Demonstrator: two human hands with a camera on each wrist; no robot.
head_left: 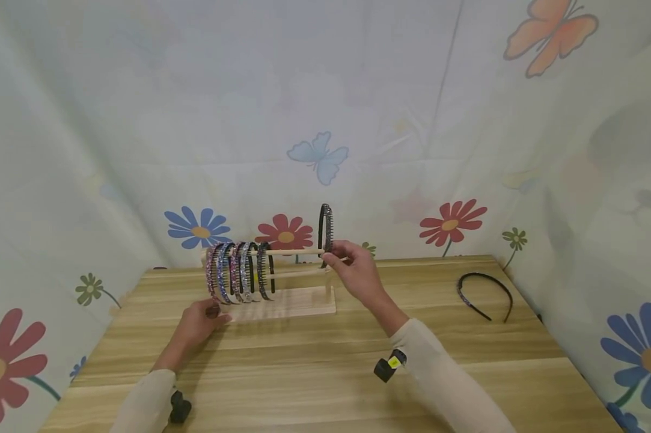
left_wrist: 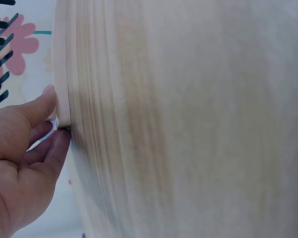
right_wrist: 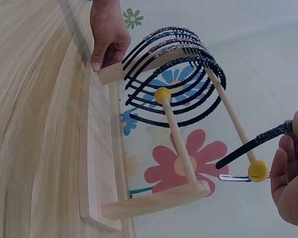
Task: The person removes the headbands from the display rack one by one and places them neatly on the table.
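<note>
A wooden headband stand (head_left: 303,304) with two rods stands toward the back of the table. Several glittery toothed headbands (head_left: 222,273) hang on its left part, in pink, blue, silver and dark tones. With thumb and fingers, my left hand (head_left: 195,325) pinches the left end of the base, as the left wrist view shows close up. My right hand (head_left: 360,273) holds a black headband with dark glitter (head_left: 329,228) at the rods' right end. In the right wrist view this headband (right_wrist: 273,134) is beside a yellow ball tip (right_wrist: 259,170).
Another black headband (head_left: 482,275) lies on the right of the wooden table (head_left: 314,373). A second yellow ball (right_wrist: 163,95) caps the other rod. Behind the table hangs a pale cloth (head_left: 238,120) printed with flowers and butterflies.
</note>
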